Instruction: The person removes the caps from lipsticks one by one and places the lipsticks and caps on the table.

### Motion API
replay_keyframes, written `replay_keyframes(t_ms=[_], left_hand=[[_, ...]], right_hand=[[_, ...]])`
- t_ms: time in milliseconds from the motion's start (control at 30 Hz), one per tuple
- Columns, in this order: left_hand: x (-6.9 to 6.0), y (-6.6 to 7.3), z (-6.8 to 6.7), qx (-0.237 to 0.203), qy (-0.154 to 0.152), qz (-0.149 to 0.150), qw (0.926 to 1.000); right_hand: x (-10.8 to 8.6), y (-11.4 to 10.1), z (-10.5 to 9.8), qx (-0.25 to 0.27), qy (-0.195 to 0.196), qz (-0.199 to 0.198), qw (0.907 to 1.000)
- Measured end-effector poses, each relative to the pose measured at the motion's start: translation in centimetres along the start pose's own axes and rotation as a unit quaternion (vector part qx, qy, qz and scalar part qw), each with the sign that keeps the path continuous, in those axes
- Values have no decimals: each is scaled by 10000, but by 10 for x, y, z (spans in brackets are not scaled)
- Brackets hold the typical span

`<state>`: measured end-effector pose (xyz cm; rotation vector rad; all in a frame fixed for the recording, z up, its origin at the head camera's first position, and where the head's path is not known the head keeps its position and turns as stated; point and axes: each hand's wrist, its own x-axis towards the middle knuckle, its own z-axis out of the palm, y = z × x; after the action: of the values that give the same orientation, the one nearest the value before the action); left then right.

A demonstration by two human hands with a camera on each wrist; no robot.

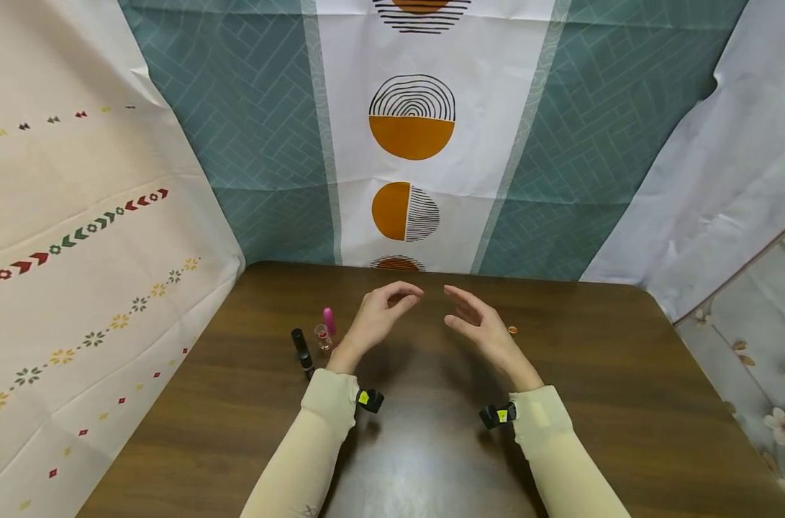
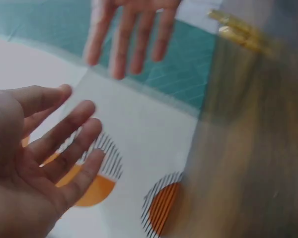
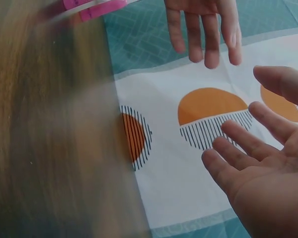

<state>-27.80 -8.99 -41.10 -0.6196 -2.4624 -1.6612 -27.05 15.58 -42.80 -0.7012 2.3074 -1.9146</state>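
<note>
My left hand (image 1: 371,322) hovers over the table with loosely bent fingers and holds nothing. Facing it, my right hand (image 1: 489,332) is raised too, palm inward and fingers relaxed, with a gap between the hands. Beside the left hand stand a bright pink rounded tube (image 1: 329,321) and a small clear container (image 1: 324,337) with something pinkish inside. A slim black tube (image 1: 302,350) is nearby, its lower end partly behind the left forearm. Close to the right hand sits a small gold object (image 1: 512,330); the left wrist view shows it as a blurred, shiny gold cylinder (image 2: 243,34).
The brown wooden table (image 1: 625,374) ends at a patterned teal and white cloth (image 1: 269,144) hanging behind it. A cream cloth (image 1: 75,288) hangs along the left side. White fabric (image 1: 722,165) and a floral sheet (image 1: 768,360) are on the right.
</note>
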Motion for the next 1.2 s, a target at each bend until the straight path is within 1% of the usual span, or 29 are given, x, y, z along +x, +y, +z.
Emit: replay_keyframes(t_ms=[133, 267, 433, 533, 600, 700, 833, 933, 1067, 1200], left_hand=[[-8, 2, -18, 247, 11, -210, 9995], [-15, 2, -33, 396, 5, -367, 9985], [-25, -2, -46, 485, 96, -478, 9976], [-29, -2, -52, 558, 52, -499, 9972], [-31, -1, -56, 639, -41, -521, 9966], [-35, 0, -63, 835, -271, -617, 9942], [-41, 1, -74, 1276, -685, -759, 9865], [-45, 1, -80, 1504, -928, -841, 9807], [-46, 0, -83, 1555, -1116, -960, 9768], [-47, -1, -83, 1597, -1235, -1029, 9740]], right_hand=[[3, 1, 6, 128, -108, 53, 9998], [5, 2, 12, 173, -171, -18, 9997], [5, 1, 18, 100, -345, 4, 9994], [4, 1, 20, 106, -419, 21, 9991], [5, 0, 22, 125, -448, 36, 9989], [5, -2, 24, 113, -506, 44, 9986], [7, -2, 27, 42, -583, 32, 9983], [8, -1, 30, 34, -629, 30, 9980], [7, 0, 35, 104, -678, 68, 9976], [5, 2, 39, 159, -740, 111, 9971]])
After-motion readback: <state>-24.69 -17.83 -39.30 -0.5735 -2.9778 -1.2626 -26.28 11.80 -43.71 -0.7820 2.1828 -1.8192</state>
